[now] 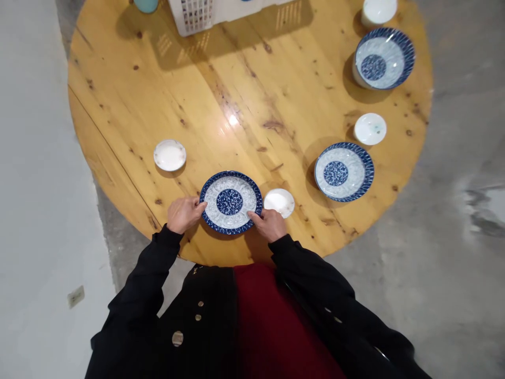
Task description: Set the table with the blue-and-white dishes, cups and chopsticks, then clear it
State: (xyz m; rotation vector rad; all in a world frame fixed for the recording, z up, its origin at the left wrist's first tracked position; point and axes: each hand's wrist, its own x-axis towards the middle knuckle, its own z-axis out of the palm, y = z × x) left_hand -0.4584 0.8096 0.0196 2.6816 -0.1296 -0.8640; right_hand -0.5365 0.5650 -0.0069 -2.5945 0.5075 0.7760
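Observation:
A blue-and-white patterned plate (247,193) is held level between my two hands near the front edge of the table. My left hand (184,213) grips its left rim, thumb on top and fingers beneath. On the right rim, my right hand (270,223) does the same, its fingers partly hidden under the plate. Close beyond the right hand lies a small white dish (280,202). Another small white dish (169,155) rests up and left of the plate.
On the round wooden table (252,105), a blue-and-white dish (355,171), a small white dish (370,129), a deep patterned bowl (382,59) and a white bowl (379,10) line the right side. A white plastic basket (197,18) and a light-blue object (146,4) stand at the far edge.

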